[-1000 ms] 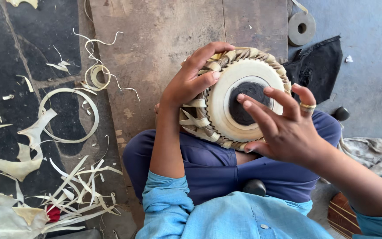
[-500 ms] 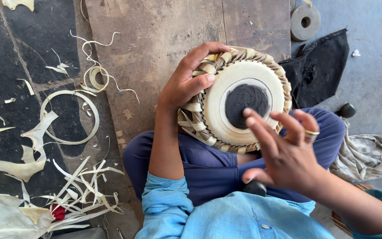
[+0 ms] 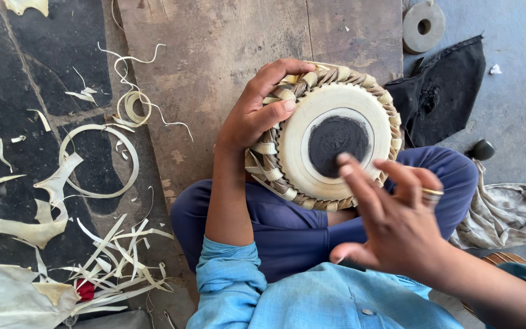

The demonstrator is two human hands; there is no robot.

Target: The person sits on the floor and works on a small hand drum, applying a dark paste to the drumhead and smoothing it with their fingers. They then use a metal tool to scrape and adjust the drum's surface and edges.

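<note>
Floor: a worn wooden board lies between dark slabs on the left and grey ground on the right.
Person: sits cross-legged in blue trousers and a light blue shirt, seen from above.
Drum: the drum rests on the lap, its head facing up, tilted a little; a pale skin with a black round patch in the middle and a braided strap rim around it.
Left hand: the left hand grips the drum's left edge, fingers curled over the braided rim, thumb pressed on the pale skin.
Right hand: the right hand hovers at the drum's near edge, fingers spread and loosely bent, holding nothing; I cannot tell whether the fingertips touch the skin. A ring sits on one finger.
Cloths: a black cloth lies right of the drum; a grey rag lies by the knee.
Scraps: pale hide strips and curled rings litter the dark slabs.
Disc: a round stone disc with a hole lies at the top right.
Knob: a small dark knob sits beside the knee.
</note>
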